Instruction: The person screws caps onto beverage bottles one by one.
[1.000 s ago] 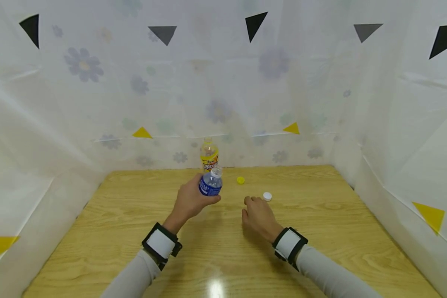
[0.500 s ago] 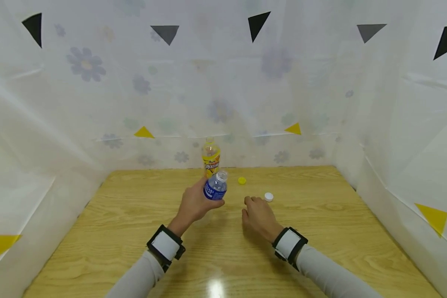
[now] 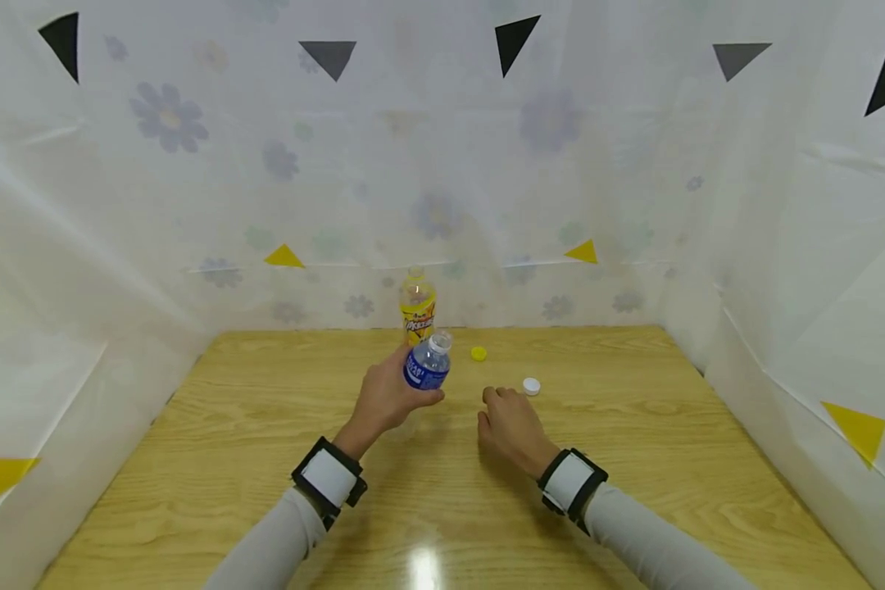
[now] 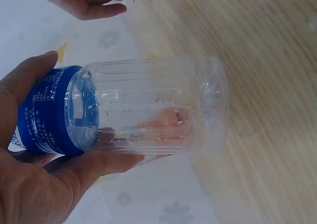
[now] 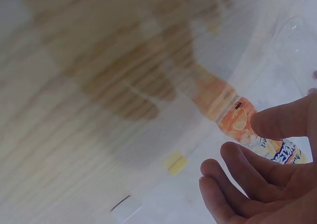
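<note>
A blue-labelled bottle [image 3: 431, 362] is clasped around its label [image 4: 47, 110] by the left grip [image 3: 388, 396], at ten o'clock from the right grip [image 3: 515, 428] (relaxed, nothing held); apparently empty, it can be judged light, easily dented, best held there.

We record the blue-labelled bottle [image 3: 425, 369] as clear, its lettering white. Toward the far edge of the counter [image 3: 251, 410], we find the yellow-labelled bottle [image 3: 417, 313] and a yellow cap [image 3: 478, 354]; farther from that edge, a white cap [image 3: 532, 387]. The counter shows yellowish-brown wood grain; the sheeting [image 3: 383, 164], white, purple-flowered.
</note>
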Demonstrator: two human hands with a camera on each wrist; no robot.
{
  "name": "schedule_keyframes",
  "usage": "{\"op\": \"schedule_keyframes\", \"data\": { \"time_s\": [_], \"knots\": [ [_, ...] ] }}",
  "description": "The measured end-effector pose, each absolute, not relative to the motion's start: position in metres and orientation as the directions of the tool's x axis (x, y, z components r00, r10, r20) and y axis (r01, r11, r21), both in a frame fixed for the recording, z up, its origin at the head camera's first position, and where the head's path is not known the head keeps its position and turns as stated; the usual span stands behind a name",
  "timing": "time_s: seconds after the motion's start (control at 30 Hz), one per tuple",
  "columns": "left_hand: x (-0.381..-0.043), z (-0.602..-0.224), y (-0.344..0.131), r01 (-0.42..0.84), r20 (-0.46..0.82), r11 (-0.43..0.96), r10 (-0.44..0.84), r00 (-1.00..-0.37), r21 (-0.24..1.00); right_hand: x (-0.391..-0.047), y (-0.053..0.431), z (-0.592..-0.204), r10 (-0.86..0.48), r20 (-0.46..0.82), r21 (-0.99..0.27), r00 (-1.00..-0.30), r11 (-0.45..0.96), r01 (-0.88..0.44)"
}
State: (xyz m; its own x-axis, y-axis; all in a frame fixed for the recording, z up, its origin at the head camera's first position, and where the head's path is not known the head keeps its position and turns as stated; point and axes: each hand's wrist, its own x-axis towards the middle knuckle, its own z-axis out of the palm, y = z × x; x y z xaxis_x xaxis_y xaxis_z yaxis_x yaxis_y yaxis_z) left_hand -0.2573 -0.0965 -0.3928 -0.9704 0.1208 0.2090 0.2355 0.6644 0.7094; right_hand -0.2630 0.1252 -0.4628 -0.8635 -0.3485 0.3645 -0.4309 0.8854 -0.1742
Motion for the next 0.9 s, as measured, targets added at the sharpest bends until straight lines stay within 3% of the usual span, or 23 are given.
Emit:
{"op": "schedule_keyframes", "data": {
  "time_s": [0.37, 0.7, 0.9],
  "knots": [
    [-0.256, -0.391, -0.095, 0.228, 0.195, 0.67, 0.125, -0.973, 0.707, -0.27, 0.128, -0.445, -0.321, 0.373, -0.231, -0.871, 0.877, -0.422],
    [-0.255, -0.393, -0.094, 0.22, 0.174, 0.679, 0.136, -0.975, 0.7, -0.314, 0.155, -0.385, -0.242, 0.337, -0.283, -0.91, 0.896, -0.343],
    [-0.254, -0.391, -0.094, 0.211, 0.171, 0.682, 0.127, -0.977, 0.7, -0.338, 0.176, -0.387, -0.169, 0.255, -0.307, -0.952, 0.919, -0.245]
  ]
}}
